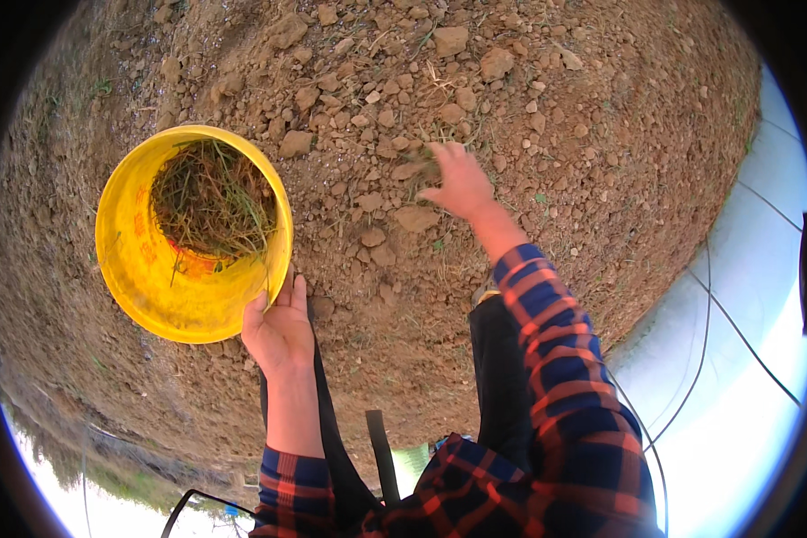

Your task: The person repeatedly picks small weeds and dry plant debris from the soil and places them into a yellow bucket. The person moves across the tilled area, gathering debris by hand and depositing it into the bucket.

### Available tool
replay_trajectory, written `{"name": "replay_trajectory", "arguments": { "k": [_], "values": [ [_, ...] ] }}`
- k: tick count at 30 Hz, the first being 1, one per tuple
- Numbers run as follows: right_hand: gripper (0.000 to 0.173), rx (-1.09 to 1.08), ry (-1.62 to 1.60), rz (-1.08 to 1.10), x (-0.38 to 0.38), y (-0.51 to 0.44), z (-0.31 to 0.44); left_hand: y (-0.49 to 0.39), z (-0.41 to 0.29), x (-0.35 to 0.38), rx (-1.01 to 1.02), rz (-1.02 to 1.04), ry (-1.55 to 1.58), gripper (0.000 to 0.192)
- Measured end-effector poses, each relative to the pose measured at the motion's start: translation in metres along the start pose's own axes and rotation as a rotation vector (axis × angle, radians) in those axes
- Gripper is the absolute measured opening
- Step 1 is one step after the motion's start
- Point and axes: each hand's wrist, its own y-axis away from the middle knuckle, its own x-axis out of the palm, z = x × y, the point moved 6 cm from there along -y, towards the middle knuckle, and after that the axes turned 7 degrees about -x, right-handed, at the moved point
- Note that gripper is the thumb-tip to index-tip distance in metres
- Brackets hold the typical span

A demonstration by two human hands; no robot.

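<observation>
A yellow plastic bucket (195,316) is at the left, its mouth towards me, with pulled grass and weeds (215,198) inside. My left hand (282,333) grips the bucket's rim at its lower right, thumb inside and fingers outside. To the right of the bucket, my right hand (460,181) is low over cloddy brown soil, fingers spread. Beside its fingertips lies a blurred tuft of dry grass (425,168); whether the fingers touch it I cannot tell.
Clods and stones (417,218) cover the reddish-brown soil (376,356). Pale sheeting (699,350) crossed by thin dark lines borders the ground on the right. My dark-trousered legs (497,376) are below, in front of a plaid shirt.
</observation>
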Motion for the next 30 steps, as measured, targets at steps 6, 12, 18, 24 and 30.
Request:
{"name": "replay_trajectory", "arguments": {
  "k": [6,12,18,24,30],
  "values": [
    [0.041,0.209,-0.339,0.03,0.032,0.006,-0.005,-0.002,-0.001,-0.002,-0.016,0.005,-0.007,0.05],
    [0.034,0.38,-0.647,0.091,-0.041,0.002,-0.039,0.001,-0.003,-0.002,-0.033,0.052,0.032,0.05],
    [0.046,0.152,-0.221,-0.018,-0.029,-0.114,-0.049,0.003,-0.004,-0.001,-0.029,0.059,0.039,0.052],
    [0.055,0.166,-0.289,-0.062,-0.026,-0.117,-0.057,0.003,-0.009,0.001,-0.007,0.092,0.098,0.056],
    [0.033,0.498,-1.542,-0.353,-0.056,0.004,-0.057,0.005,-0.016,0.001,0.022,0.143,0.132,0.06]
  ]
}}
